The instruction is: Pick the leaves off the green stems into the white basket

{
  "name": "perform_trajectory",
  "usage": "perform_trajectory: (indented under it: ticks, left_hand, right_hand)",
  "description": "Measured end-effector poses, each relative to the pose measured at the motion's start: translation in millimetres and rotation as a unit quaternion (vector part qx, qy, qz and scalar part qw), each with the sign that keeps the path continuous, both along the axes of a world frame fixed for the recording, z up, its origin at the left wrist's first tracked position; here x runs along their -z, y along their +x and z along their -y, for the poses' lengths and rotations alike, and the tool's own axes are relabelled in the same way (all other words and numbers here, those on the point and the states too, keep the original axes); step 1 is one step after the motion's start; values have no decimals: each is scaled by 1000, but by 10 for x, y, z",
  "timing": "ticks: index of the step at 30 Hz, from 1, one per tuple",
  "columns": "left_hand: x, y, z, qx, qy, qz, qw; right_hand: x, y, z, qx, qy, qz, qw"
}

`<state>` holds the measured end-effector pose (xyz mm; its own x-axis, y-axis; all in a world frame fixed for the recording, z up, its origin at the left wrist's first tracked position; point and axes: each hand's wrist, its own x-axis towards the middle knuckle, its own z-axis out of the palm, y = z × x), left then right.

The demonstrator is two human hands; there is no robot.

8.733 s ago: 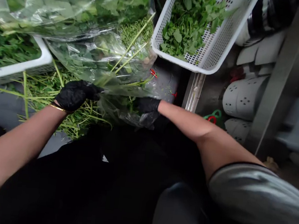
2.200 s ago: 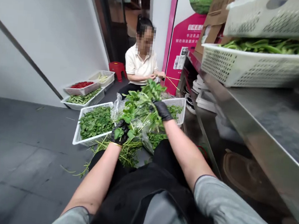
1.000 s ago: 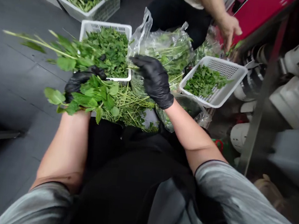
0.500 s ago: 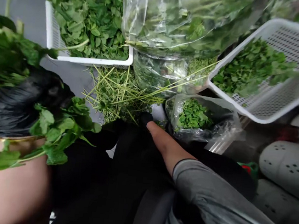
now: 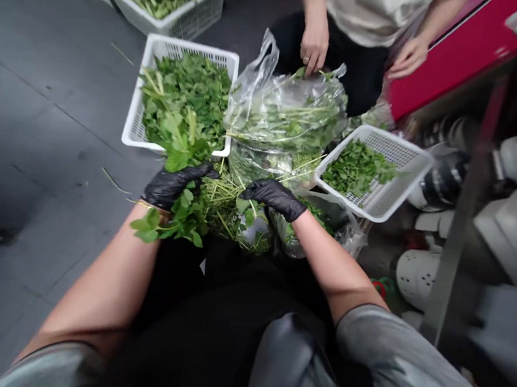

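Observation:
My left hand [image 5: 171, 185], in a black glove, is closed round a bunch of leafy greens [image 5: 182, 148]. Leaves stick out above the fist and hang below it by the wrist. My right hand [image 5: 274, 196], gloved too, has its fingers pressed together at a small leafy sprig [image 5: 248, 211]. Between and below both hands lies a heap of thin green stems [image 5: 223, 199]. Just beyond my left hand stands a white basket [image 5: 133, 112] full of picked leaves [image 5: 186, 87]. An open clear bag [image 5: 351, 231] with greens inside is partly covered by my right forearm.
Large clear bags of greens [image 5: 289, 113] lie ahead, with another person's hand [image 5: 314, 42] on them. A white basket [image 5: 376, 215] partly filled with leaves tilts at the right. Another basket of greens [image 5: 183, 28] stands at the back left. White containers [image 5: 416, 278] crowd the right side.
The view has pulled back and up, now showing the other person and more floor. My left hand with its greens has come inward, beside the stem heap. My right hand has risen into sight.

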<state>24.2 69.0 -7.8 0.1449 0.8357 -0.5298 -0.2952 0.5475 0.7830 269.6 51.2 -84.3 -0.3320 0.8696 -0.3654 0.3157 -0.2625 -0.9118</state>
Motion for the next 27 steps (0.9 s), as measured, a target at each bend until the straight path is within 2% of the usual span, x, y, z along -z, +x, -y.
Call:
perform_trajectory:
  ticks: [1, 3, 5, 7, 9, 12, 14, 16, 18, 20, 21, 22, 25, 27]
  left_hand:
    - [-7, 20, 28, 11, 12, -1, 1000]
    - [-22, 53, 82, 46, 39, 26, 998]
    - [-35, 70, 137, 64, 74, 46, 994]
    - [-47, 67, 202, 66, 91, 55, 992]
    - [-65, 45, 275, 42, 99, 56, 993]
    - [-134, -40, 389, -22, 125, 56, 990]
    - [-220, -134, 465, -48, 101, 53, 992]
    - [-328, -233, 544, -45, 42, 64, 996]
    - [-434, -299, 629, -22, -6, 93, 995]
    - [-515, -308, 711, -2, -20, 126, 992]
    - [-541, -292, 747, 1, -18, 137, 990]
    - [-556, -268, 776, 2, -12, 144, 990]
    - [-546, -194, 820, 4, 32, 133, 991]
    - [-507, -175, 811, 0, 58, 108, 992]
  right_hand:
    - [-198, -95, 19, 23, 27, -1, 999]
    - [-517, -288, 70, 26, 62, 11, 998]
    - [-732, -448, 116, -12, 82, 11, 996]
    - [-868, -561, 147, -51, 97, 5, 994]
    - [-952, -643, 183, -68, 111, 3, 992]
    - [-1031, -726, 332, -53, 122, -19, 991]
    - [-1067, -734, 516, -51, 110, -50, 991]
    - [-1096, -691, 714, -36, 82, -88, 992]
    - [-1127, -628, 848, 23, 69, -133, 988]
    - [-1169, -599, 875, 88, 77, -174, 978]
    - [-1193, -609, 854, 90, 76, -187, 975]
    - [-1215, -634, 819, 61, 70, -191, 977]
    - [-1245, -742, 718, -125, 43, -164, 978]
    - [-1224, -777, 721, -189, 52, -128, 972]
